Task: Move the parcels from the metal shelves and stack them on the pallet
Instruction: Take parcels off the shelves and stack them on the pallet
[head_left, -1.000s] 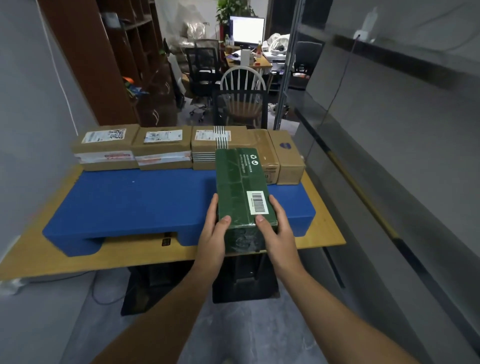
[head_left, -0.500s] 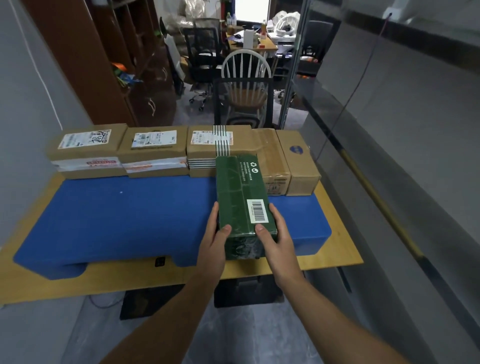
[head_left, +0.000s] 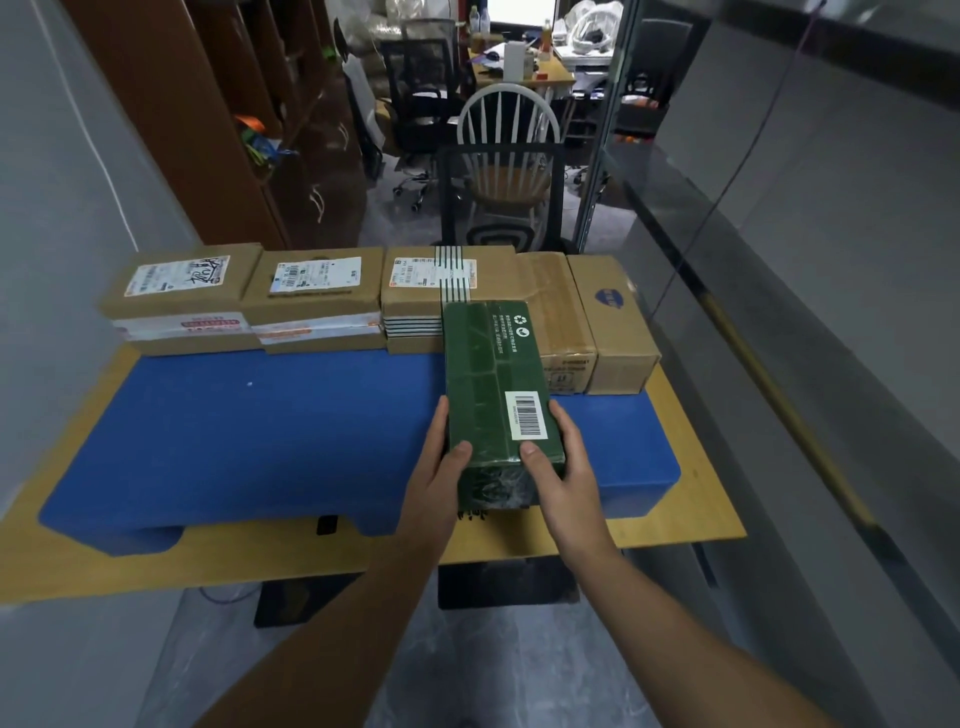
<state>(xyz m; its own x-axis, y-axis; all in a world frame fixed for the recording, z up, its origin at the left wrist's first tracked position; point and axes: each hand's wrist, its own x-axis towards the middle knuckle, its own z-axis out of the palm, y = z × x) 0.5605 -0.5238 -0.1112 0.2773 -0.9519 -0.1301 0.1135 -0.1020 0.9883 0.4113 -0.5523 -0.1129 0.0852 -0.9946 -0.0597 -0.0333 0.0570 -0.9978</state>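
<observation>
A long dark green parcel (head_left: 488, 379) with a white barcode label is held over the blue pallet (head_left: 270, 441). My left hand (head_left: 436, 467) grips its near left corner and my right hand (head_left: 563, 467) grips its near right corner, thumbs on top. The parcel's far end reaches the row of cardboard parcels along the pallet's back edge: a labelled box (head_left: 182, 299) at the left, another (head_left: 311, 299) beside it, a striped-tape box (head_left: 421, 291), a taped box (head_left: 558, 317) and a box with a blue logo (head_left: 613, 322).
The pallet lies on a wooden table (head_left: 696, 499). A grey wall runs along the left and a glass partition (head_left: 779, 234) along the right. Behind the table stand a dark chair frame (head_left: 498, 197), a white spindle chair and a brown shelving unit (head_left: 218, 119).
Both hands have carried the green parcel forward over the pallet toward the row of boxes. My view has moved closer to the table and tilted down.
</observation>
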